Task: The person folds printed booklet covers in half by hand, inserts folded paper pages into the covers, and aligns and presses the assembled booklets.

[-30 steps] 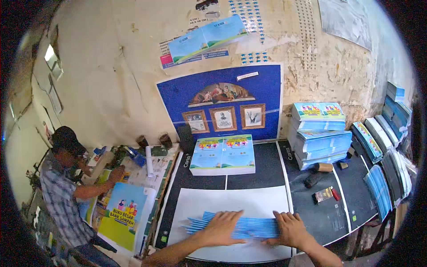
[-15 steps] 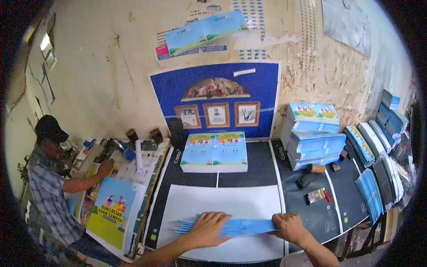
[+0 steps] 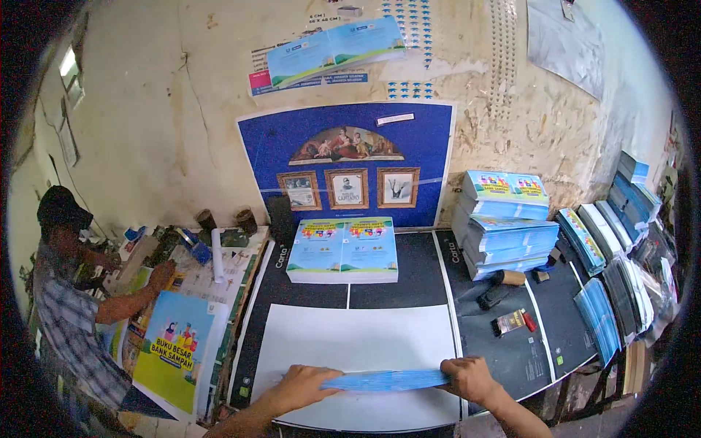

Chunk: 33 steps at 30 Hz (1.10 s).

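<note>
A thin bundle of blue printed sheets is held edge-up across a large white sheet on the table, its long edges showing as fine layers. My left hand closes on the bundle's left end, and my right hand grips its right end with the fingers curled. My left hand and its fingers cover the left tip of the bundle. Beyond the white sheet lies a neat stack of printed covers, blue with colourful figures.
Tall piles of blue covers stand at the right, with more bundles beyond. A small box, a red object and a brown-topped block lie nearer. At left, a co-worker works by a printed poster.
My left hand has slid from the top of the bundle to its left end. The ragged, fanned left ends no longer show, and the bundle looks thinner and more even.
</note>
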Available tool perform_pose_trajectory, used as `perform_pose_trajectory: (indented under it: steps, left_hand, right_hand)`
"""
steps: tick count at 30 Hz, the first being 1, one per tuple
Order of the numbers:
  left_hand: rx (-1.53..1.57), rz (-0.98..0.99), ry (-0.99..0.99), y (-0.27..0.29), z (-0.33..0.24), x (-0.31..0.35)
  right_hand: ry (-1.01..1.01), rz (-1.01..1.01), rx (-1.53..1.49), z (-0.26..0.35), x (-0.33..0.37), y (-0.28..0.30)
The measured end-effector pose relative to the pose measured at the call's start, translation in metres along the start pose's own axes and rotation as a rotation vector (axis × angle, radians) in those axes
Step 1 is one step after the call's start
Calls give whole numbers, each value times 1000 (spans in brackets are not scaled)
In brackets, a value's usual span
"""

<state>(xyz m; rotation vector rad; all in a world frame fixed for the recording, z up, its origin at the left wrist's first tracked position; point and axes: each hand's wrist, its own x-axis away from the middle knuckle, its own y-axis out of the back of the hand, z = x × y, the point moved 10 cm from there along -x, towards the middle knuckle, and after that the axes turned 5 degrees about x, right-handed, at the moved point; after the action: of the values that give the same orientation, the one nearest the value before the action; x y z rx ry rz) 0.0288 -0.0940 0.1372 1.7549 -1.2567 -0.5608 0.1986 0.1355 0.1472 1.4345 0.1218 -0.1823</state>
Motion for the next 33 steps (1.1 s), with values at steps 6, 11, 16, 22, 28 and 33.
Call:
perform_pose_trajectory:
  steps: [6,11,16,22,28,33]
  left_hand:
    - [48,-33,-73,5,3,14]
    - [105,156,47,-9,23,16]
    - [99,116,-37,-1,13,19]
    - [212,47,-127,5,6,22]
    - [54,318,71,-9,29,27]
    - [64,254,80,-8,32,30]
  right_hand:
    - [33,54,34,5,-1,0]
    - [72,67,37,7,-2,-6]
    - [101,90,4,10,2,-6]
    - [99,140,35,4,5,-18]
    - [119,156,7,4,0,-17]
    - [93,237,-54,-4,-1,-9]
